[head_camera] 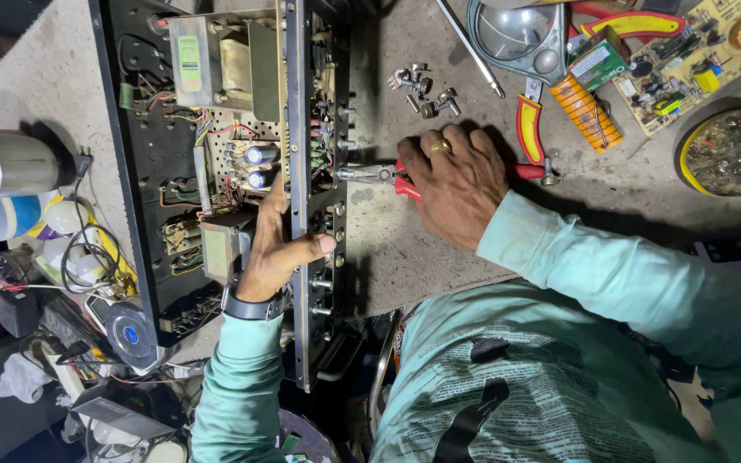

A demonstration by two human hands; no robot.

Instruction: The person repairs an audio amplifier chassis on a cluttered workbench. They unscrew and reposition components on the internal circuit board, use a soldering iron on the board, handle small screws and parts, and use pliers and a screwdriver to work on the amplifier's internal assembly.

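Note:
An open black amplifier chassis point(152, 171) with transformers, capacitors and wiring stands on its side on the workbench. My left hand point(278, 249) grips its front panel edge, thumb over the panel. My right hand point(454, 184), a gold ring on one finger, holds red-handled pliers point(379, 176). The plier jaws are closed on a shaft sticking out of the front panel. A small heap of loose nuts and knobs point(422, 90) lies just beyond my right hand.
A metal cup point(2, 161) stands at the left above a tangle of wires. At the far right lie a magnifier point(516, 34), a second pair of red pliers point(529, 129), a circuit board point(696, 60) and a round dish of parts point(735, 153).

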